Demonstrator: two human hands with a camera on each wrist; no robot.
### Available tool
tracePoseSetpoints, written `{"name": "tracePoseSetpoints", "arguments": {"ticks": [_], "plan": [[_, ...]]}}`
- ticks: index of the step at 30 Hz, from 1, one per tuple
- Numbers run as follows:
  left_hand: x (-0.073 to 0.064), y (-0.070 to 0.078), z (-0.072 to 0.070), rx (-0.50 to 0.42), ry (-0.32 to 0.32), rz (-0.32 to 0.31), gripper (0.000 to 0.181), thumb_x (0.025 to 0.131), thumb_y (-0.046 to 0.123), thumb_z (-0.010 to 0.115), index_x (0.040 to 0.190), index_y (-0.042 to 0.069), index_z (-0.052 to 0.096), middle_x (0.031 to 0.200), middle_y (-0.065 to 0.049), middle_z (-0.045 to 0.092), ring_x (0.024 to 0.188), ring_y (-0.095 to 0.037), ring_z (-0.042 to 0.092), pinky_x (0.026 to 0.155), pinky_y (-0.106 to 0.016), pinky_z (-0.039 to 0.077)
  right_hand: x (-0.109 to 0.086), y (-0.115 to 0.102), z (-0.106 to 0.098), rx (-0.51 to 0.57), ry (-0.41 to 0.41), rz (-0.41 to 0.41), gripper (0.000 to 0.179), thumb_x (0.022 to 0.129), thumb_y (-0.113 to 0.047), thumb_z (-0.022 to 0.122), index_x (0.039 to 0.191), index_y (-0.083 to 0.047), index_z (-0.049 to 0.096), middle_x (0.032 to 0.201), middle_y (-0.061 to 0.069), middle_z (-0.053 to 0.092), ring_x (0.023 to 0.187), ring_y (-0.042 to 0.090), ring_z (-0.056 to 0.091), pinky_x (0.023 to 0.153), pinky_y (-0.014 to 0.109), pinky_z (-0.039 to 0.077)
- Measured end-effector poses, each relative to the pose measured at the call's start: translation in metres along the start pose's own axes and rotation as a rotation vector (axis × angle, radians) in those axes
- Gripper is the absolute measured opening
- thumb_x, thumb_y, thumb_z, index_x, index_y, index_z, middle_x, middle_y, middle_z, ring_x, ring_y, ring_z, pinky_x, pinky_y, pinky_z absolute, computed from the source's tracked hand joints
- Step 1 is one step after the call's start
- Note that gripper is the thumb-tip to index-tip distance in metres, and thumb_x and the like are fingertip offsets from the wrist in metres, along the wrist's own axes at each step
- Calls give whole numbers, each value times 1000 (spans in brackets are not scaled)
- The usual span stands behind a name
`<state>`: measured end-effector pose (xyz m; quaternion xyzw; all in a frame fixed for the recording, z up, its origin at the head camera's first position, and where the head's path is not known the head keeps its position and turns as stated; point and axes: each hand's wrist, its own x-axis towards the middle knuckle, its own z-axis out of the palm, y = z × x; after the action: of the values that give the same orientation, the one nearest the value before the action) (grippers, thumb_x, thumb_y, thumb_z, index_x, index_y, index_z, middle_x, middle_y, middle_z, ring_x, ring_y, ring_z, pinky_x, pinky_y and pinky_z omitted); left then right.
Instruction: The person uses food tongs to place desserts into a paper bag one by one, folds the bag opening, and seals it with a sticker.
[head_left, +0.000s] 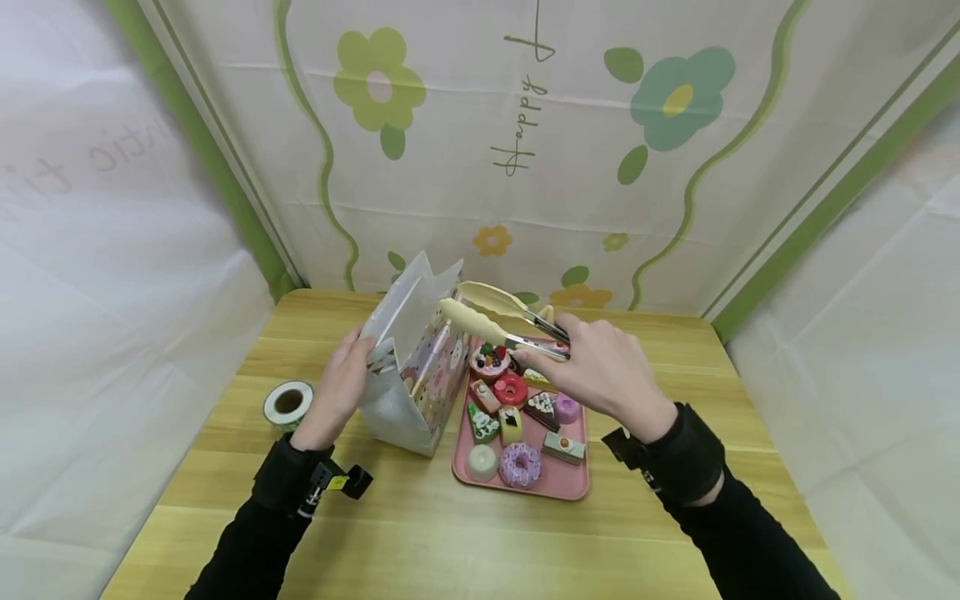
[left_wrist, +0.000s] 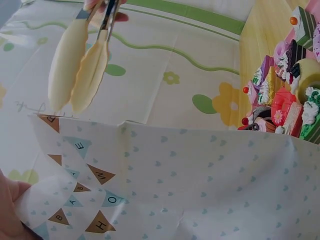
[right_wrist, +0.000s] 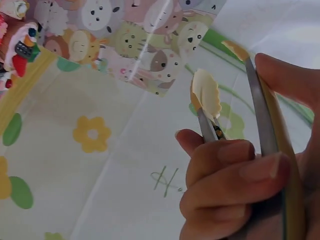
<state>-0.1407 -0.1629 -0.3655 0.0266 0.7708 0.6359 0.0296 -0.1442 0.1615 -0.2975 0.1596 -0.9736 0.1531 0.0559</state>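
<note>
So the serving tongs are up by the right rim of the patterned paper bag, just left of the right hand, whose fingers are curled round the handles. That's the closer hand; the left pinches the bag's left edge. Long axis runs right to left, tips aimed left and a bit far, spread apart with nothing I can see between them. Bag's standing left of the pink tray, longer side running near to far.
</note>
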Motion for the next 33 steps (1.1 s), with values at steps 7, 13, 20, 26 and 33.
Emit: {"name": "tracePoseSetpoints", "arguments": {"ticks": [7,13,20,26,33], "plan": [[-2,1,0,-3,-23,7,56,108,35,26,155,6,19,143,-22,36,125,-35,39,103,-55,27,-27,22,18,97,56,90,69,86,-75,51,109,-10,62,63,1,47,55,17,46,49,33,31],[-3,5,-2,16,-19,-22,57,108,35,26,155,5,18,144,-23,35,127,-35,37,103,-54,27,-53,29,40,180,31,269,80,80,-81,51,123,-13,58,68,3,53,54,17,48,46,33,33],[-2,5,-1,24,-13,-29,55,108,33,27,153,3,23,143,-23,36,125,-35,38,103,-54,26,-83,48,71,277,56,385,68,79,-79,56,92,-12,56,66,4,48,53,19,44,49,33,31],[1,1,2,34,-12,-53,56,107,36,29,154,6,24,142,-21,41,122,-36,44,99,-54,33,-107,69,93,265,9,502,74,77,-81,55,95,-10,55,63,4,39,51,19,39,48,33,26],[0,3,0,22,-22,-44,57,108,36,28,155,5,20,144,-23,36,127,-36,39,103,-55,28,-131,90,107,204,-32,593,72,78,-81,54,88,-10,52,64,4,41,54,20,42,49,34,29]]}}
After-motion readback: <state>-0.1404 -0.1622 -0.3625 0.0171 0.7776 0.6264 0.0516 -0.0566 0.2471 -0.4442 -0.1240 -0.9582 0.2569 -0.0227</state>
